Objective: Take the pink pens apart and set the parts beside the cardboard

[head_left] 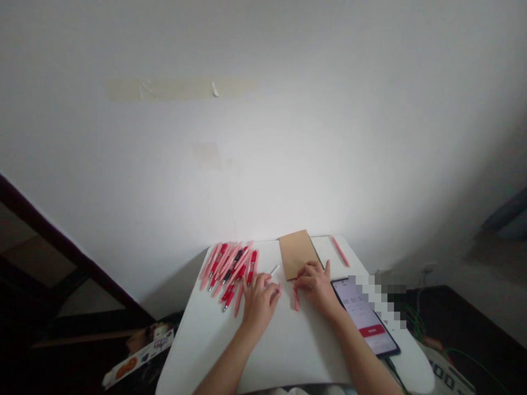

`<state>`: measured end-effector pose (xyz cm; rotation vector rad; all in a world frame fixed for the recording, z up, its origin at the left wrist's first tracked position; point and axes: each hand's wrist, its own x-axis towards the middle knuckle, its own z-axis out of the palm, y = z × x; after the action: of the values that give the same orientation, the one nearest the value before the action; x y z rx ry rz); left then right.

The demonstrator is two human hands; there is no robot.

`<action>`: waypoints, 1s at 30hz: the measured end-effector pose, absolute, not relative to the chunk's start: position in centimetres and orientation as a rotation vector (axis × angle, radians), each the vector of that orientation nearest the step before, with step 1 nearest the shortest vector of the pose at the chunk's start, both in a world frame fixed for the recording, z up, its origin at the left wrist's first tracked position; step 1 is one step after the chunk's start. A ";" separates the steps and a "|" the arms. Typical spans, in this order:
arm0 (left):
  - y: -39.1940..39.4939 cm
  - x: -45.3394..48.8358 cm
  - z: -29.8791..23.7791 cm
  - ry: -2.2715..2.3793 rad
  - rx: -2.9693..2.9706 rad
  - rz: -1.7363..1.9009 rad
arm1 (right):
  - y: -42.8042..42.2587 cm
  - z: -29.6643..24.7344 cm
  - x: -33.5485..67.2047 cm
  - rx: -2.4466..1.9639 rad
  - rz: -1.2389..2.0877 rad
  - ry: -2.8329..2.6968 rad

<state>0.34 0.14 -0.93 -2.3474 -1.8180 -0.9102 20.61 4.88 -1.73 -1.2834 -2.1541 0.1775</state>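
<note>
A short pink pen barrel [296,300] is seen lying on the white tabletop [288,345] between the two hands, its long axis running almost straight toward and away from the person. Its far end is met by the thumb side of the right hand [315,286], which is therefore nearer to it. The left hand [260,300] is set just beside it, on the other side. The right grip is loosely curled, palm down. Whether the barrel is actually pinched or only touched cannot be told. The left grip is also curled, with a speck of pink showing at its fingertips, and what it has hold of, if anything, is too small to make out.

A thin white stick [274,270] lies just beyond the left fingers, and a heap of pink and red plastic pens [230,269] is spread left of that. A brown cardboard sheet [298,253] lies beyond the right hand. A single pink pen [340,251] is placed well apart near the far right corner, and a black smartphone [366,321], partly blurred out, rests right of the right wrist.
</note>
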 end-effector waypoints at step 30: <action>0.1 0.0 -1.2 -1.856 -2.300 -0.958 | 5.0 -1.9 21.0 -1.267 0.175 -1.994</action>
<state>-0.03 0.10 -1.23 -2.3000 -1.8560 -0.9576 20.96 5.05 -1.87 -1.2675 -1.9940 0.1752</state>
